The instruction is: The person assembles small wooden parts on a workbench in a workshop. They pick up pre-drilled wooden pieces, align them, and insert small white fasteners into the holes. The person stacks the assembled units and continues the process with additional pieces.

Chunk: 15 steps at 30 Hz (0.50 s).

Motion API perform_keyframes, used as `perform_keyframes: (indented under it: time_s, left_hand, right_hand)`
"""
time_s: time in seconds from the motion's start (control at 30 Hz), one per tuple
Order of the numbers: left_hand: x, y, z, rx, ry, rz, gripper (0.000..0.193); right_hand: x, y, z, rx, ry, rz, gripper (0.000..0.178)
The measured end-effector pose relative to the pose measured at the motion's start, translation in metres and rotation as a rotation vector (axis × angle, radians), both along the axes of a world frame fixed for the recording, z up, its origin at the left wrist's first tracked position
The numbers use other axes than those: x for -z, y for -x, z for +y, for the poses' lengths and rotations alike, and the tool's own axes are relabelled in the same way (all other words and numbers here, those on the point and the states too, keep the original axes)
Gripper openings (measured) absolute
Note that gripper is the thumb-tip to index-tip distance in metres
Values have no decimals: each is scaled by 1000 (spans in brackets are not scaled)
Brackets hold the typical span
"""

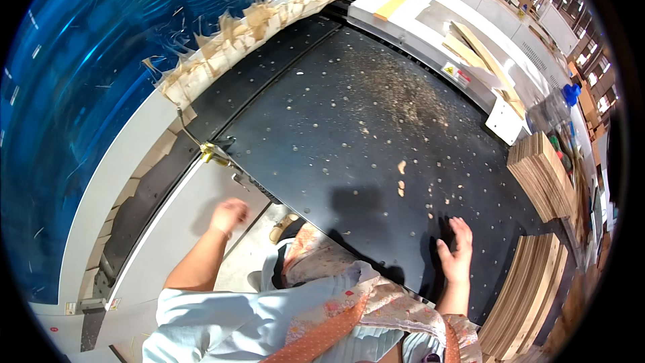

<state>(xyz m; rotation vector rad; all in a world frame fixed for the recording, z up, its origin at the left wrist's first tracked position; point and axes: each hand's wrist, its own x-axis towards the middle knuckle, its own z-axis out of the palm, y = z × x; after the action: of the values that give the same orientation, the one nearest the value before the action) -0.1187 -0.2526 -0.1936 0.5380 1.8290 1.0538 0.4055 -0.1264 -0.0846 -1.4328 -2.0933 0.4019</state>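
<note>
My right hand [457, 252] is open over the near right of a dark machine table [316, 134], fingers apart and holding nothing. Whether it touches the surface I cannot tell. To its right stands a stack of wooden strips [521, 296]. My left hand [230, 217] is above the grey side panel [201, 208], its fingers bent and smeared by motion. No object shows in it. Just beyond it, a brass air nozzle [213, 154] on a hose sits at the table's left edge.
Wood chips and sawdust [410, 91] lie on the table. A second wood stack [543, 175] stands at right. Loose boards [487, 60] rest on the white machine beam [430, 17]. A frayed pale guard strip [262, 27] and blue curtain [101, 81] border the left.
</note>
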Motion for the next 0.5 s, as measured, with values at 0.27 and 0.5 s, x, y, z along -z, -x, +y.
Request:
perform_keyframes:
  time_s: [0.27,0.5]
  left_hand:
    - [-23,61,68,-270,-438,1092,32]
    - [-34,42,88,-161,-980,545,19]
  right_hand:
    - [-30,18,9,84,-125,-66,49]
    - [8,-23,-23,264,-136,81,41]
